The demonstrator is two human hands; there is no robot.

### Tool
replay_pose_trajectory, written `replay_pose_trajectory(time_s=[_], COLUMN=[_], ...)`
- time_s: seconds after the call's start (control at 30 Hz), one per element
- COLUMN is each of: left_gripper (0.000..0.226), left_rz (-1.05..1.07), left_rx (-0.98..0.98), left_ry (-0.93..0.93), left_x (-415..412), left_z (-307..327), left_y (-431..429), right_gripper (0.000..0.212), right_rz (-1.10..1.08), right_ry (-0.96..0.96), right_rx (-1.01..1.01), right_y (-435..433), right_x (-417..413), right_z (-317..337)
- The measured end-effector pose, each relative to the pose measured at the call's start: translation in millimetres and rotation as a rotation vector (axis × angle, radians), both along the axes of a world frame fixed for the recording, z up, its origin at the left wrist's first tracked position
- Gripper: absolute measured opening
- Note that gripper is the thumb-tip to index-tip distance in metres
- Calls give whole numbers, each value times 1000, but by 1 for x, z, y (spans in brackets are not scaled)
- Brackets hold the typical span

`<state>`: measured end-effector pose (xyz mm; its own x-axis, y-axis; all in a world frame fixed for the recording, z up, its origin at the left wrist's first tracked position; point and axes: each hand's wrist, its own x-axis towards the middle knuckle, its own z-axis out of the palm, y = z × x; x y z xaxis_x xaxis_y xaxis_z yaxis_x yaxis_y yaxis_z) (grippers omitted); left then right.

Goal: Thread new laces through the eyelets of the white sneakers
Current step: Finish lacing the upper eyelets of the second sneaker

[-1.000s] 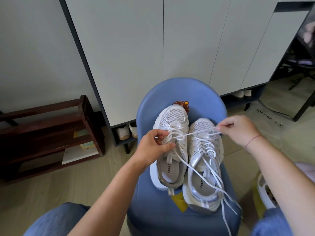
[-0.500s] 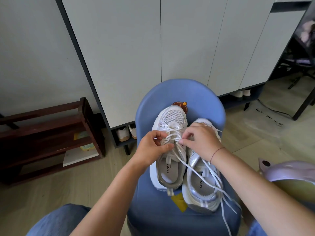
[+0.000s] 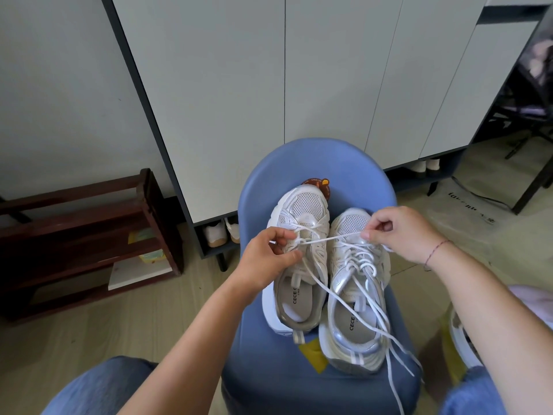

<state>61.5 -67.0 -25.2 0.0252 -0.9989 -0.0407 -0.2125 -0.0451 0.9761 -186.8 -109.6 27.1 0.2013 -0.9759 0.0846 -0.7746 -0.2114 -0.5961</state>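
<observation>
Two white sneakers stand side by side on a blue stool, toes pointing away from me. My left hand grips the left sneaker at its eyelet area, fingers curled by the lace crossings. My right hand pinches a white lace that runs taut from the left sneaker's eyelets over the toe of the right sneaker. The right sneaker is fully laced, its loose ends trailing off the stool's near right edge. Another lace strand from the left sneaker crosses diagonally over the right one.
A white cabinet with dark trim stands just behind the stool, shoes tucked beneath it. A dark wooden rack sits on the floor at left. My knees in blue jeans flank the stool. A grey mat lies at right.
My right hand went to the left sneaker's eyelets, took the lace, and has now pulled it out to the right until taut. My left hand stayed on the left sneaker.
</observation>
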Motion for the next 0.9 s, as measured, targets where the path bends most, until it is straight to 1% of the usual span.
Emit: replay_pose_trajectory(time_s=[0.1,0.13,0.17,0.23,0.3,0.37,0.43,0.5,0.57,0.63,0.77,0.9], left_gripper=[24,23,22,22,21,19,19,19,18,18,16,14], left_rz=[-12,-14,-15,-20,-18,-8,6,15,15,18,26,20], left_rx=[-4,-6,-8,-13,-21,-22,-17,-8,0,4,-5,-17], left_ry=[3,-2,-4,-10,-28,-37,-43,-48,-51,-50,-22,4], left_x=[2,2,2,3,2,0,-2,-2,-1,-1,2,4], left_z=[1,1,2,2,2,3,3,3,4,3,3,2], left_y=[1,2,2,2,3,3,3,3,2,1,2,4], right_gripper=[14,13,13,10,9,9,11,15,16,14,14,19], right_rz=[-4,21,69,212,344,410,383,304,213,181,156,79], right_ry=[-21,-22,-35,-78,-72,-33,6,-8,-77,-140,-109,-133], right_rx=[-9,17,77,264,437,506,453,346,225,150,83,23], right_y=[1,2,6,15,25,30,28,23,22,24,25,15], right_x=[-4,-4,-3,1,6,11,15,21,33,48,67,54], right_z=[8,12,16,23,30,30,24,13,3,-5,-19,-13])
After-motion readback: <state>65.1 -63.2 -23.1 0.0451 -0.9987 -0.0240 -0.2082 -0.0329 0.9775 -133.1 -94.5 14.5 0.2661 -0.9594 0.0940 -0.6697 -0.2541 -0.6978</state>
